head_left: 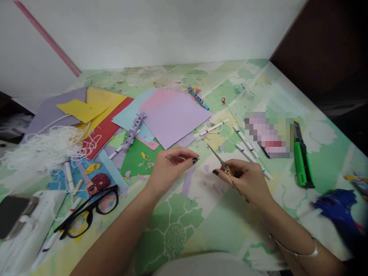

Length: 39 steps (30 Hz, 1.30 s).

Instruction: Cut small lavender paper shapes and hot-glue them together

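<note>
My left hand (pixel 174 165) hovers over the middle of the table, thumb and forefinger pinched together. Whatever sits between those fingertips is too small to make out. In my right hand (pixel 245 178) is a slim pair of gold-handled scissors (pixel 227 168), its blades pointing up and to the left, a short way from the left fingertips. Below the hands lies a narrow lilac paper strip (pixel 188 182). Beyond the left hand, a lilac sheet of paper (pixel 175 119) rests on other coloured sheets. A rolled lilac paper piece with cut-out spots (pixel 134 131) lies left of it.
White-barrelled markers (pixel 244 140) lie beyond my right hand. A green utility knife (pixel 303 165) and a blue glue gun (pixel 339 211) are at the right. To the left are tangled white cord (pixel 43 149), black-framed glasses (pixel 89 214) and a phone (pixel 15 216). Paper scraps are scattered around.
</note>
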Motion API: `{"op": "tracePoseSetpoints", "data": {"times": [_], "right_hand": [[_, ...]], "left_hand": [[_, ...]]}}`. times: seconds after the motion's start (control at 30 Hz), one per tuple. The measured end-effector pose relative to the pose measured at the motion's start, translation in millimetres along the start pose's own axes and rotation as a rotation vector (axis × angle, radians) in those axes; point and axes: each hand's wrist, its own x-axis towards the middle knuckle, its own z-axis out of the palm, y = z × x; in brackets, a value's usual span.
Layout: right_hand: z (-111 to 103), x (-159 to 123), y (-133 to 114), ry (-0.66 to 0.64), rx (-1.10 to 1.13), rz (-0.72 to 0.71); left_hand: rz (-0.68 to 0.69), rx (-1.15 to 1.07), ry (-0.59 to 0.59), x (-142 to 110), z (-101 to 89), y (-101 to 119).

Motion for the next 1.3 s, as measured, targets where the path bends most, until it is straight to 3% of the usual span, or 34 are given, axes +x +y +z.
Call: {"op": "tracePoseSetpoints", "data": {"times": [0.17, 0.37, 0.63, 0.87, 1.1, 1.3], "right_hand": [[0, 0, -4, 0.058, -0.011, 0.046], [0, -4, -12, 0.035, 0.004, 0.068], [2, -16, -37, 0.038, 0.049, 0.004], [-1, -24, -53, -0.06, 0.128, 0.007], [-5, -23, -63, -0.096, 0.108, -0.049], [-2, -23, -66, 0.004, -0.063, -0.173]], "left_hand": [[-0.08, -0.222, -0.022, -3, 1.2, -1], [-0.165, -0.609, -0.086, -7, 7.3, 3], [-0.242, -0.808, -0.06, -17, 16.7, 16], [-0.374, -1.036, -0.097, -28, 21.7, 25], [-0.403, -1.092, -0.107, -35, 24.4, 31], [-0.267, -0.861, -0.027, -33, 22.8, 32]]}}
